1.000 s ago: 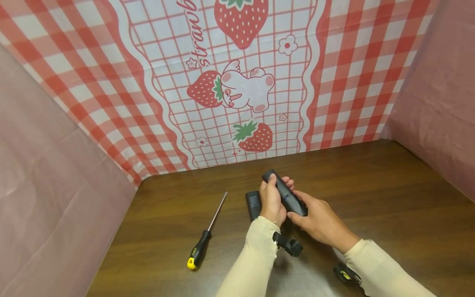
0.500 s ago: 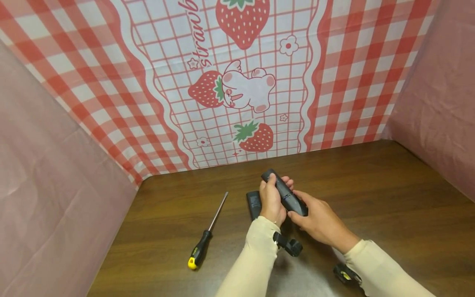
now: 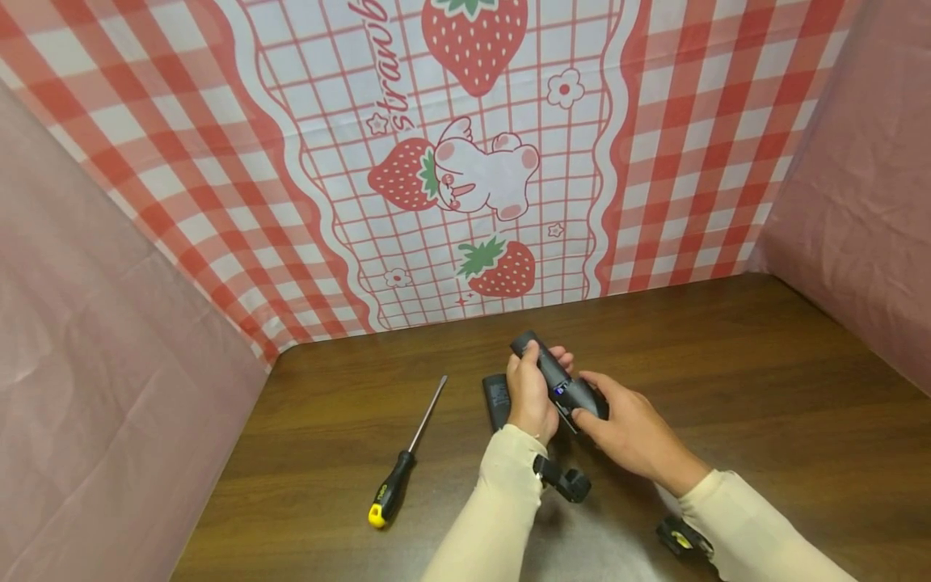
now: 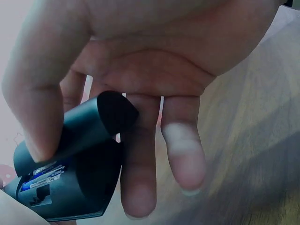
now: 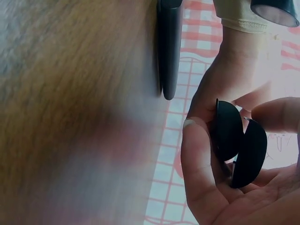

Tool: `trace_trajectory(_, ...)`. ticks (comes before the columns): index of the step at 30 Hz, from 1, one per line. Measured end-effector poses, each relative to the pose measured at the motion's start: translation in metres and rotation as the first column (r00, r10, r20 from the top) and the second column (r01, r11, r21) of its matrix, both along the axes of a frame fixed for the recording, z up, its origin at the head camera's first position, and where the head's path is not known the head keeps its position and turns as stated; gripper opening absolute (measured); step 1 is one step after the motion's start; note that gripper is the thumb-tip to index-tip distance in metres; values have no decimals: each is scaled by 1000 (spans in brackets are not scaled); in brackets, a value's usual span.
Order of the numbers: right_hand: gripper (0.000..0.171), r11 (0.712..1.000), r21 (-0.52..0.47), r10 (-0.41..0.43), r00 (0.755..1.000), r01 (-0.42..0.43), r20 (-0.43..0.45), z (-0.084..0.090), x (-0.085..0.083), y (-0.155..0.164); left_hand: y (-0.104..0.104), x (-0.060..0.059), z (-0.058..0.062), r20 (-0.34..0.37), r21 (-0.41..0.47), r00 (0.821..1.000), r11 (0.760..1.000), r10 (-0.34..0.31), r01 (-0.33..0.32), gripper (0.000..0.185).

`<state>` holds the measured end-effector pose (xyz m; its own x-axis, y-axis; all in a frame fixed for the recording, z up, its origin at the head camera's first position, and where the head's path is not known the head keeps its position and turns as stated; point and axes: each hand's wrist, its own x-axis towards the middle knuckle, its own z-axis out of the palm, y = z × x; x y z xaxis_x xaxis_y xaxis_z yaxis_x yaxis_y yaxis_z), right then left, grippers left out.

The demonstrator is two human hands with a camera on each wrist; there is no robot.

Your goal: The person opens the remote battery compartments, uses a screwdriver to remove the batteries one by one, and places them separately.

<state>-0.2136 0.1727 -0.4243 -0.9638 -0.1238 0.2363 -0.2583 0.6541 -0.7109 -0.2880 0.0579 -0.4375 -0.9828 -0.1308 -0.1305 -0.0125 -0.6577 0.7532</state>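
My left hand (image 3: 529,392) grips a long black remote control (image 3: 541,356), its thumb lying along the near side. At the remote's lower end my right hand (image 3: 636,428) pinches a black curved battery cover (image 3: 584,398) between thumb and fingers. A gap has opened beside the cover, and blue shows inside. In the left wrist view, a blue and silver battery (image 4: 44,177) is visible between the two black parts. The right wrist view shows their rounded ends (image 5: 251,154) side by side, offset from each other. A second black remote (image 3: 497,400), with a printed label, lies partly hidden behind my left hand.
A screwdriver (image 3: 398,473) with a black and yellow handle lies on the brown wooden table (image 3: 313,420), left of the hands. A checked strawberry-print cloth (image 3: 502,186) hangs at the back. Pink cloth (image 3: 851,210) walls both sides.
The battery cover has shifted slightly right and away from the remote's body with my right hand, exposing blue inside. My left hand has barely moved.
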Motion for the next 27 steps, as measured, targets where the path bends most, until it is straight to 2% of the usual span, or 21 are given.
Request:
trace_trajectory(11, 57, 998, -51, -22, 998, 25, 59, 2, 0, 8, -1, 2, -2, -8, 20, 1000, 1000, -17, 18, 21)
trace_trajectory(18, 58, 995, -94, -17, 997, 25, 81, 1, 1, 11, -4, 2, -3, -18, -1, 999, 999, -36, 36, 21)
trace_trajectory(27, 58, 996, -82, -14, 994, 23, 108, 3, 1, 15, -6, 3, -4, -33, 11, 998, 999, -50, 50, 25)
